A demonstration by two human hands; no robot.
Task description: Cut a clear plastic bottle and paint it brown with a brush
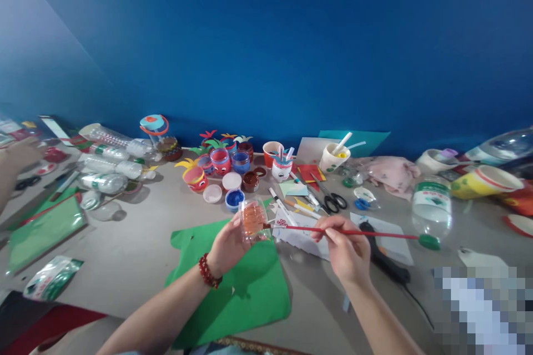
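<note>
My left hand (228,244) is closed around a clear plastic bottle piece (252,218) with orange-brown paint on it. In my right hand (348,248) is a paintbrush (308,228) with a long red handle; its bristles touch the painted plastic. Below my left hand lies a green sheet (254,299). Just beyond the plastic piece stand an open pot of blue paint (235,199) and a jar of brown paint (250,181). White paper with a red drawing (300,233) lies under the brush.
Decorated cups (195,178) stand near the blue wall. Several plastic bottles (104,182) lie at left, where another person's arm (16,161) reaches in. Scissors (333,201), a black glue gun (389,263) and an upturned large bottle (432,211) are at right.
</note>
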